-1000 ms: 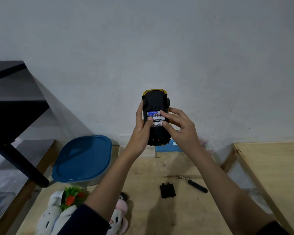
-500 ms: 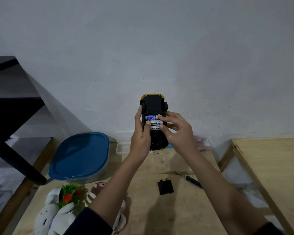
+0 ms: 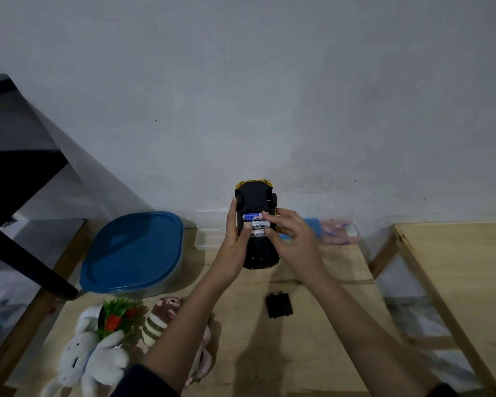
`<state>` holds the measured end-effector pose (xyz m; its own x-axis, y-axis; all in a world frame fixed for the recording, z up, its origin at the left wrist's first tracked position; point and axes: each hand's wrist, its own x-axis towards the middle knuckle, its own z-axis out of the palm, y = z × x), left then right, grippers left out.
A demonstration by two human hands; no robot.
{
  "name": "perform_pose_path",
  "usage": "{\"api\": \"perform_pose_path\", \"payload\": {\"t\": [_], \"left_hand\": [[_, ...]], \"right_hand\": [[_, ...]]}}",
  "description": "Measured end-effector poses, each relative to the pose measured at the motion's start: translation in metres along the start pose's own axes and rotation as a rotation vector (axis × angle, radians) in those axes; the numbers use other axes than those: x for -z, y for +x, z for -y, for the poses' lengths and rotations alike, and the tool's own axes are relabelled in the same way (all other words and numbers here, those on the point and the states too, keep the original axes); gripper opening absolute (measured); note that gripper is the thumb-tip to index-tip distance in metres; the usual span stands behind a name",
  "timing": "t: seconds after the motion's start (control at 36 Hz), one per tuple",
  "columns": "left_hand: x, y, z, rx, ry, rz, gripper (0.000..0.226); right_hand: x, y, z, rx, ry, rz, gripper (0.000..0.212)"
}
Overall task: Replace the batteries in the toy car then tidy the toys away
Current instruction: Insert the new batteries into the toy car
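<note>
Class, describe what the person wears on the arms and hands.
The left hand and right hand are bare: no gloves, rings or watch show. The forearms are uncovered. A dark navy left sleeve and a dark right sleeve appear only at the picture's bottom edge.

Left hand (image 3: pixel 234 249), right hand (image 3: pixel 296 242) on toy car (image 3: pixel 255 197)

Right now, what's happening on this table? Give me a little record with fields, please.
Left hand: grips the toy car, underside facing the camera
Right hand: fingers curled onto the batteries in its open bay
Battery cover: off, lying on the table
Soft toys: heaped at the near left
Blue-lidded box: closed, behind them
Stage: batteries not yet covered
</note>
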<state>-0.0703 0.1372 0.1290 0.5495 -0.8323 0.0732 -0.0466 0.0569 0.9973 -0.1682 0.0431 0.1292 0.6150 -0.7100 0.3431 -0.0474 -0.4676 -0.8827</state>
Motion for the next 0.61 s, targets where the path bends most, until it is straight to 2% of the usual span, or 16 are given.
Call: {"api": "perform_pose_path", "payload": {"t": [0.08,0.22,0.39,0.53,0.61], "left_hand": [[0.009,-0.009,0.014,0.075,0.02,0.082,0.062],[0.025,-0.027,0.036,0.192,0.086,0.175,0.097],[0.039,-0.044,0.065,0.286,0.083,0.138,0.101],[0.052,-0.055,0.086,0.354,0.084,0.065,0.101],[0.058,-0.058,0.094,0.376,0.087,0.017,0.102]], "right_hand": [[-0.006,-0.007,-0.013,-0.037,0.023,0.043,0.032],[-0.014,-0.019,-0.036,-0.184,0.107,0.164,0.032],[-0.023,-0.04,-0.058,-0.34,0.301,0.255,0.033],[-0.013,-0.058,-0.097,-0.499,0.083,0.185,0.023],[-0.006,-0.066,-0.123,-0.524,-0.122,0.193,0.021]]}}
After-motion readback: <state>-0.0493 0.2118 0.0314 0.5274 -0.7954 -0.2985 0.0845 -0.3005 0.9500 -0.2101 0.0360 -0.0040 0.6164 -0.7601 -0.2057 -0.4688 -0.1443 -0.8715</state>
